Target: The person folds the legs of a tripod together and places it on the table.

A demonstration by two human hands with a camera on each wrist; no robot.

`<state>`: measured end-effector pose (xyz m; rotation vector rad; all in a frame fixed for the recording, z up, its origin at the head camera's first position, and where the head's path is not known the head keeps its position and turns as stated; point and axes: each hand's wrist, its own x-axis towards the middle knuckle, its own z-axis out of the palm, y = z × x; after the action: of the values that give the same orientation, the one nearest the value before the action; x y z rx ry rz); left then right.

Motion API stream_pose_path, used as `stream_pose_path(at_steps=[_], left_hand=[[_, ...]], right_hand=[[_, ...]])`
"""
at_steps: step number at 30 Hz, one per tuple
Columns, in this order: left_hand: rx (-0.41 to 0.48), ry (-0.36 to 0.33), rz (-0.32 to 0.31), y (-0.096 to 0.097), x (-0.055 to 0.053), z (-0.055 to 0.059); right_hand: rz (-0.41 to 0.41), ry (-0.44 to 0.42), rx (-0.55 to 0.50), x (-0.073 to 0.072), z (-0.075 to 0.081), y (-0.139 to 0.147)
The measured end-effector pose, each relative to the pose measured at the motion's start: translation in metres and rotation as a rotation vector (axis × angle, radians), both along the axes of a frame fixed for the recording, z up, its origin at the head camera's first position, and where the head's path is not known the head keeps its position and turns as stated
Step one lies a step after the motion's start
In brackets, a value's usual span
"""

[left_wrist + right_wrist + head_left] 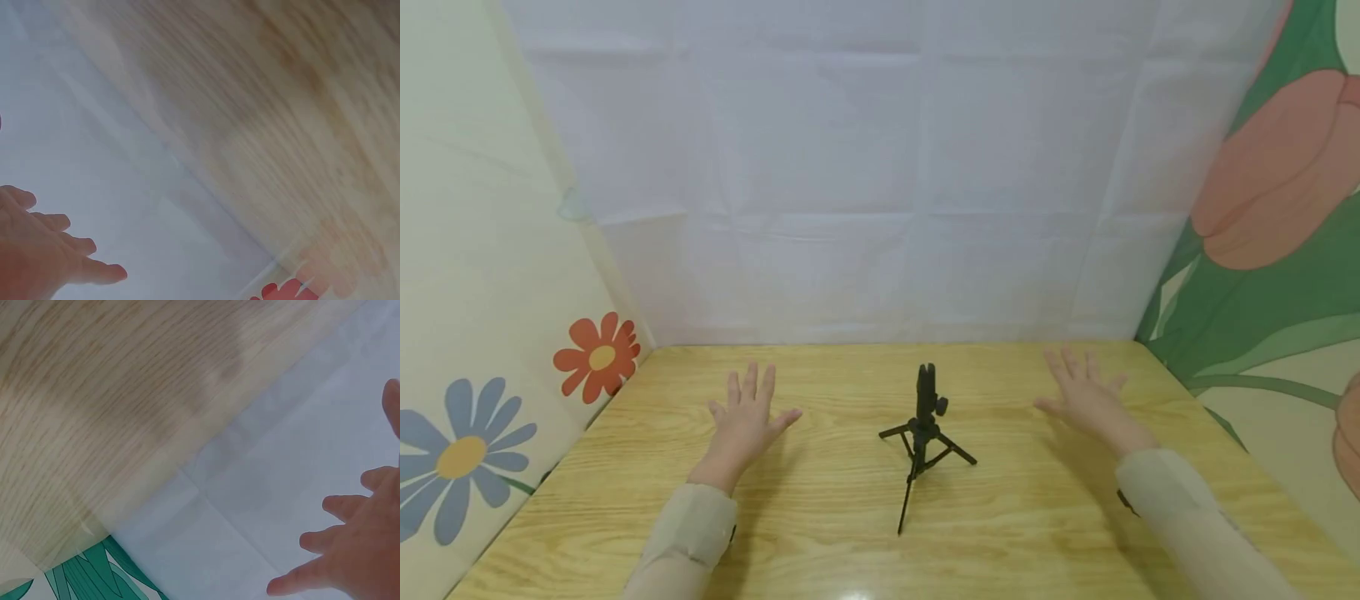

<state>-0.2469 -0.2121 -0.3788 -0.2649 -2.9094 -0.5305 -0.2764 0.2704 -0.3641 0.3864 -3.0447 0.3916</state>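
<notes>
A small black tripod (922, 425) with a clamp-like top and a side knob stands upright on the wooden table (835, 500), its three legs spread. To its left is my left hand (743, 429), fingers spread and holding nothing; the left wrist view also shows that hand (44, 256) with its fingers apart. My right hand (1086, 400) is on the tripod's other side, likewise spread and bare. In the right wrist view the right hand (356, 544) has its fingers stretched out. Neither hand touches the tripod.
A creased white sheet (820, 183) hangs behind the table's far edge. Flower-printed cloth (482, 250) borders the left side, and a panel with large tulips and leaves (1292, 292) borders the right.
</notes>
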Motion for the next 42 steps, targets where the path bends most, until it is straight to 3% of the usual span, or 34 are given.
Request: stream_pose_path(at_steps=[9,15,19,25,33,42], left_hand=[[0.049,-0.014,-0.068,0.005,-0.001,-0.008],[0.052,0.041,-0.135,0.008,0.001,-0.012],[0.105,0.062,-0.179,0.014,0.002,-0.014],[0.209,-0.018,-0.186,0.021,0.007,-0.019],[0.328,-0.119,-0.223,0.027,0.016,-0.016],[0.397,-0.164,-0.235,0.036,0.024,-0.018]], right_hand=[[0.003,0.034,0.007,0.003,0.004,-0.003],[0.016,0.095,0.011,0.007,0.007,-0.006],[0.024,0.132,0.013,0.012,0.009,-0.008],[0.077,0.138,-0.044,0.025,0.02,-0.017],[0.151,0.168,-0.048,0.043,0.033,-0.026],[0.204,0.151,-0.116,0.052,0.041,-0.039]])
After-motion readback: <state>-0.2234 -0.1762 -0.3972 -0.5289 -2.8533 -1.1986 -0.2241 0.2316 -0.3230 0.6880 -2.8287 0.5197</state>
